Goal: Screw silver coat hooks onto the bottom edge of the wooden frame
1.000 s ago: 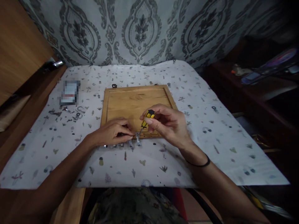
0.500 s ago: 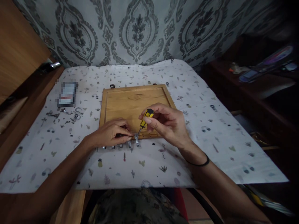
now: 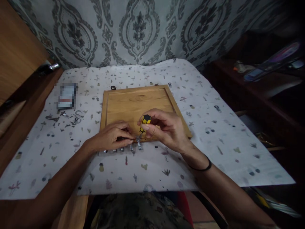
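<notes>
My right hand point(image 3: 166, 128) is closed around the yellow and black handle of a small screwdriver point(image 3: 146, 119). The screwdriver points down at a silver metal hook point(image 3: 139, 143) on the near edge of a framed wooden board point(image 3: 135, 105). Just left of that hook, my left hand point(image 3: 116, 136) rests on the board's edge with thumb and fingertips pinched together; whatever lies between them is hidden. More silver hooks point(image 3: 131, 147) stick out in a row along the same edge, partly under the left hand. The board lies flat on a patterned white tablecloth point(image 3: 205, 159).
To the left lies a phone point(image 3: 67, 96), blurred out. Loose metal hooks and small screws point(image 3: 77, 117) are scattered below it. Hanger fittings point(image 3: 113, 87) sit at the board's far edge. A wooden cabinet point(image 3: 21, 41) borders the left, and a patterned curtain point(image 3: 139, 28) the back.
The screwdriver has become more upright, its handle a little left and lower. My right hand has shifted slightly left with it. My left hand stays at the board's edge.
</notes>
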Demonstrator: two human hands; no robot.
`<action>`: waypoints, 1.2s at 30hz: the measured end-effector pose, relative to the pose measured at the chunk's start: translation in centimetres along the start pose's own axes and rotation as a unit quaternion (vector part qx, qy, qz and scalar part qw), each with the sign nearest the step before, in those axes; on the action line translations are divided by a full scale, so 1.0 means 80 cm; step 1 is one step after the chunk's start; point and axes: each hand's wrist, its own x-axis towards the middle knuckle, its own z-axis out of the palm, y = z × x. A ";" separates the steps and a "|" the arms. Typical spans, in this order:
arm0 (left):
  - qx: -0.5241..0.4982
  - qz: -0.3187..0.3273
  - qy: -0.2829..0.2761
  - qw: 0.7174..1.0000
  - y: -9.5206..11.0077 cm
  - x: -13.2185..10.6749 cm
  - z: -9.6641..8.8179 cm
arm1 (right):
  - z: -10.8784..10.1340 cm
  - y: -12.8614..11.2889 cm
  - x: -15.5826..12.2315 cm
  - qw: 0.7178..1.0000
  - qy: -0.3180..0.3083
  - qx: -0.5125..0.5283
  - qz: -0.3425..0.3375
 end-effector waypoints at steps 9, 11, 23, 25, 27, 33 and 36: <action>0.002 0.003 0.014 1.000 -0.002 0.000 0.003 | 0.003 0.001 -0.002 0.996 -0.005 -0.075 -0.055; 0.005 -0.001 0.011 1.000 -0.001 0.000 0.001 | 0.002 0.001 -0.003 0.997 0.003 -0.066 -0.041; 0.191 -0.090 0.092 0.973 0.046 -0.001 0.018 | -0.003 -0.001 -0.011 0.997 0.039 -0.073 0.003; 0.220 -0.110 0.097 0.965 0.051 -0.001 0.028 | -0.003 -0.004 -0.012 0.995 0.043 -0.092 0.010; 0.234 -0.122 0.094 0.960 0.055 0.000 0.037 | -0.003 -0.006 -0.014 0.994 0.042 -0.101 0.014; 0.262 -0.131 0.108 0.950 0.065 0.005 0.051 | -0.006 -0.010 -0.017 0.995 0.039 -0.095 0.020; 0.267 -0.124 0.109 0.950 0.067 0.008 0.054 | -0.009 -0.011 -0.015 0.995 0.030 -0.094 0.021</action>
